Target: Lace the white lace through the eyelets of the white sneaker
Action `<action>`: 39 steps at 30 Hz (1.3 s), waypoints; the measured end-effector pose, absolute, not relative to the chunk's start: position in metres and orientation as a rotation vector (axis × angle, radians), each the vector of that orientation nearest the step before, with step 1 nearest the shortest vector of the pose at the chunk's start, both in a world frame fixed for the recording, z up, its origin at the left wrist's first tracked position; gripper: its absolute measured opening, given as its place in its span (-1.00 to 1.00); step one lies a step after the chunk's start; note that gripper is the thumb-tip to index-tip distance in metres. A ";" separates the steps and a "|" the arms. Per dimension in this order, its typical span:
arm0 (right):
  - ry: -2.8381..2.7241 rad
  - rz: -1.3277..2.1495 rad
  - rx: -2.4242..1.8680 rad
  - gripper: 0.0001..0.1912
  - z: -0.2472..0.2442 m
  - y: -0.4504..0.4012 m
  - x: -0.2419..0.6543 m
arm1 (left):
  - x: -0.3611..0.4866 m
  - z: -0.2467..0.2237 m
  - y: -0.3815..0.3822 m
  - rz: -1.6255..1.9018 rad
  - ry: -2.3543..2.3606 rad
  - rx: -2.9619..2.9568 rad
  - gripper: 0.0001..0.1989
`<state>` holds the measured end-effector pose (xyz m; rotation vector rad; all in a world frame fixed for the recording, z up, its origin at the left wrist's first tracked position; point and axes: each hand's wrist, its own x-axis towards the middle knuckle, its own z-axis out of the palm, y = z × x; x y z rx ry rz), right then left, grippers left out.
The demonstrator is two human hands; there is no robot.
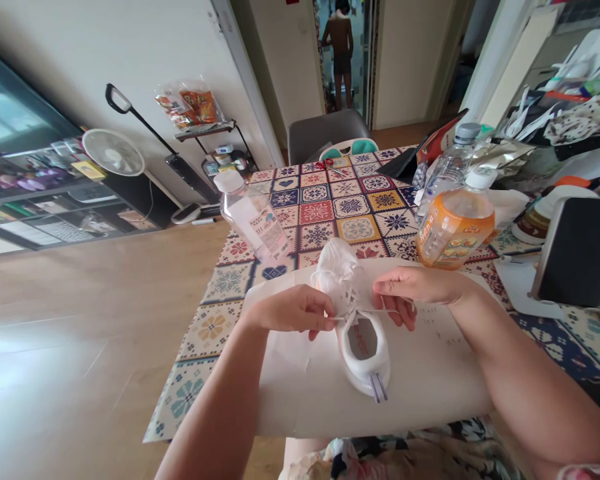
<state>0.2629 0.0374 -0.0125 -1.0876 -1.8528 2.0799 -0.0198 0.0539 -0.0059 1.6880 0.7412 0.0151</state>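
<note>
A white sneaker rests on a pale mat at the table's near edge, its toe pointing away from me and its heel toward me. Two purple-grey stripes mark the heel. White shoelaces criss-cross up the tongue. At the left of the shoe opening, my left hand pinches one lace end between thumb and fingers. My right hand is on the other side with its fingers curled, and the second lace end runs taut into it. Both lace ends are stretched sideways across the top of the shoe.
A clear bottle with a label stands left beyond the mat. An orange-labelled bottle, a clear bottle and a dark-screened device crowd the right. Red scissors lie near the chair. A person stands in the far doorway.
</note>
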 end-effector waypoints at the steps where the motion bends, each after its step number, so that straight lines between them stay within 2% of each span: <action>1: -1.869 2.081 -1.089 -0.40 -0.012 0.038 0.264 | -0.020 -0.007 0.054 0.004 0.714 1.652 -0.80; 3: -1.921 2.096 -1.044 -0.44 -0.011 0.039 0.267 | -0.021 -0.009 0.054 0.001 0.647 1.581 -0.75; 6: -1.988 2.109 -0.900 -0.63 -0.009 0.041 0.272 | -0.022 -0.008 0.056 0.070 0.549 1.558 -0.72; 11: -2.027 1.874 -0.514 -0.83 -0.011 0.045 0.272 | -0.023 -0.001 0.058 0.319 0.436 1.800 -0.73; 17: -1.628 1.924 -0.269 -0.79 -0.030 0.042 0.242 | -0.021 0.003 0.056 0.532 0.379 1.910 -0.71; 26: -1.244 1.952 -0.393 -0.79 -0.044 0.035 0.220 | -0.008 -0.011 0.049 0.756 0.437 1.886 -0.69; 31: -1.276 1.919 -0.462 -0.80 -0.041 0.034 0.219 | -0.005 -0.015 0.045 0.776 0.494 1.794 -0.66; 39: -1.411 1.664 -0.762 -0.73 -0.021 0.019 0.217 | 0.009 -0.024 0.039 0.888 0.620 1.610 -0.78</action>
